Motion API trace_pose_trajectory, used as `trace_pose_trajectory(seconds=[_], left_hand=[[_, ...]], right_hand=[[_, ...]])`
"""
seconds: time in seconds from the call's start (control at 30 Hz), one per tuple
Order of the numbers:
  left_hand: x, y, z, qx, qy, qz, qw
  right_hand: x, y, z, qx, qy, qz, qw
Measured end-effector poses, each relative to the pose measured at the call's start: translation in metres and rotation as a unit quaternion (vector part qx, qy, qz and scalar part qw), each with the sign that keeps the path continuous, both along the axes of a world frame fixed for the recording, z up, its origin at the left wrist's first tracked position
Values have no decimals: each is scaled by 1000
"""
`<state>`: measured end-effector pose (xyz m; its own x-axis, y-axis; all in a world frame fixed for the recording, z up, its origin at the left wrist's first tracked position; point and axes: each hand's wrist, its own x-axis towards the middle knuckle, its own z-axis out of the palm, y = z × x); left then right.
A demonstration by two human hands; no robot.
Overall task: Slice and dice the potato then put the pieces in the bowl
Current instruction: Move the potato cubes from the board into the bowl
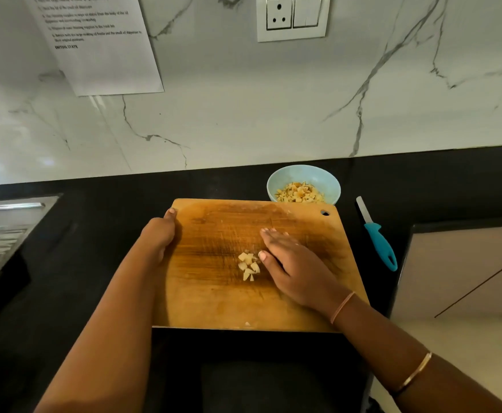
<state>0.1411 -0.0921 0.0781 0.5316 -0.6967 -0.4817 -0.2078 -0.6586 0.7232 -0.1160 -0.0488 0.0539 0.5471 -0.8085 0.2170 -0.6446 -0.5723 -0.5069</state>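
Last potato dice (249, 266): frame centre, on cutting board (214, 299). Right hand (294, 265): flat, fingers straight, empty, beside dice. Left hand (162, 234): gripping board's left edge. Bowl (321, 175): above board, part-filled. Advised: tilt board, sweep gently bowlward.

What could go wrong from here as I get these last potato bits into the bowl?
The pile of pale diced potato pieces lies loose beside the flat right hand; a sweep across the wooden cutting board could scatter bits onto the black countertop, missing the light blue bowl. One stray bit sits at the board's near edge and may drop off if the left hand, gripping the board's side, tilts it.
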Motion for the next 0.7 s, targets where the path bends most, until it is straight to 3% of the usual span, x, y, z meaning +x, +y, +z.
trace_pose_trajectory(seconds=[0.1,0.2,0.27,0.37,0.43,0.5,0.6,0.7], left_hand=[[-2,-4,9,-28,9,3,1000],[-1,-9,15,-63,11,15,998],[3,-12,18,-83,15,42,996],[10,-16,18,-104,30,82,991],[13,-18,17,-113,34,110,987],[13,-22,14,-116,22,133,984],[10,-28,8,-110,14,150,982],[8,-33,4,-103,8,147,984]], right_hand=[[-5,-9,15,25,-28,12,999],[-19,-25,33,48,-141,-25,989],[-32,-42,42,50,-263,-116,957],[-55,-71,53,65,-391,-282,874],[-71,-92,52,128,-385,-360,840],[-82,-105,42,238,-310,-413,822],[-85,-115,20,396,-277,-413,772],[-84,-122,6,455,-293,-415,731]])
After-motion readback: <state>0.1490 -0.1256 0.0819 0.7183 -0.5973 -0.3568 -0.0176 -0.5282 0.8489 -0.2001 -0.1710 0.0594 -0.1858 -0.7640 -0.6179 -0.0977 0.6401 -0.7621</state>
